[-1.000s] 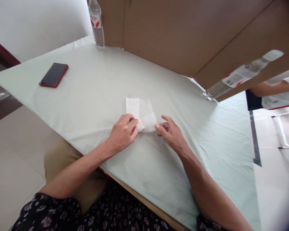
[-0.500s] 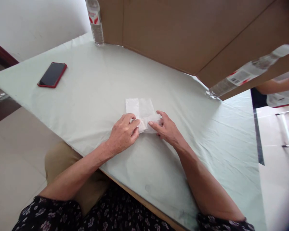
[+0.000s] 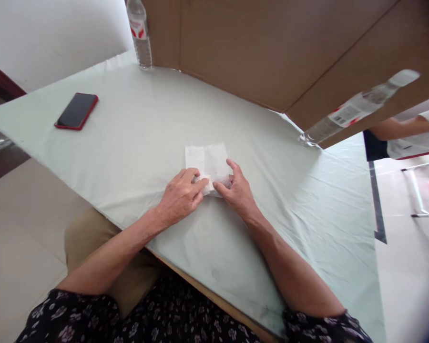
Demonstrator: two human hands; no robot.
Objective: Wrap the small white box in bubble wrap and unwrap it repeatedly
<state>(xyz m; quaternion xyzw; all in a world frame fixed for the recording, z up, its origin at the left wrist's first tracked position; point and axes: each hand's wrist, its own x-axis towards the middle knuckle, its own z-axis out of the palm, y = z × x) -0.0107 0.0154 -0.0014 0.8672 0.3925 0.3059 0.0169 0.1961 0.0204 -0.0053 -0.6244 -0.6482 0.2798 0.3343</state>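
Observation:
A thin, whitish, partly see-through sheet of bubble wrap (image 3: 214,157) lies on the cloth before me, its near part folded over. A small pale piece (image 3: 208,185) shows at the fold between my hands; its kind cannot be made out. My left hand (image 3: 184,193) holds down the near left part, fingers bent and fingertips on the fold. My right hand (image 3: 238,190) is closed around the right edge, thumb on the folded flap and index finger raised a little beyond it. Some fingers of both hands are hidden.
A pale green cloth (image 3: 136,124) covers the table. A red-cased phone (image 3: 76,111) lies at the left. Plastic bottles stand at the back left (image 3: 140,38) and right (image 3: 346,114), against a brown cardboard panel (image 3: 232,47). Another person's arm (image 3: 402,128) shows beyond the right edge.
My right hand has moved left, bringing the sheet's right edge inward over the fold. My left hand has stayed nearly in place. The view has shifted slightly.

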